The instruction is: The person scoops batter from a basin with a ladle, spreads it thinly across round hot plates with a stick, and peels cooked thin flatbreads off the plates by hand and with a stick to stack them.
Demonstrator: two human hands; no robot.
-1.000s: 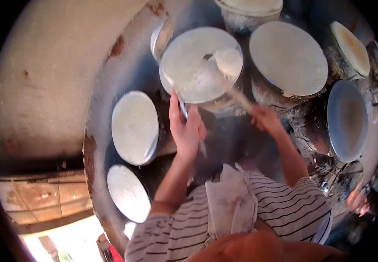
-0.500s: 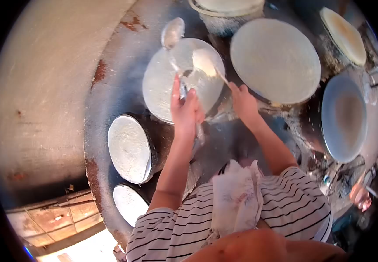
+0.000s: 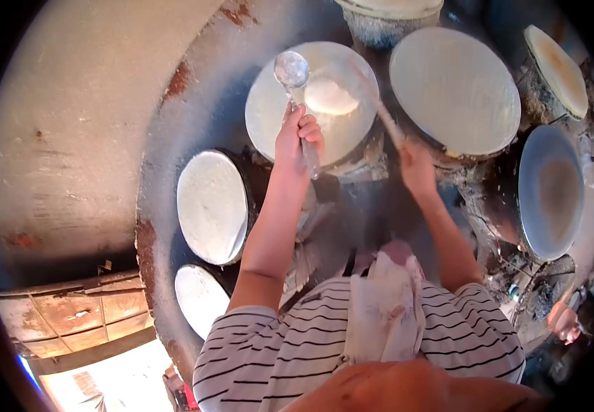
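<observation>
In the head view, upper centre, the left grip (image 3: pixel 300 141) curls round a ladle (image 3: pixel 291 69) over a round pan (image 3: pixel 261 113); the right grip (image 3: pixel 417 167) wraps a stick (image 3: pixel 391 126). Both tools look stiff and light, perhaps slippery, best held mid-handle.

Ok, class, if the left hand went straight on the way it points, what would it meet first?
Most likely the round pan in front: the left hand and the ladle it holds point across it. Depth is unclear, so the hand might pass above.
</observation>
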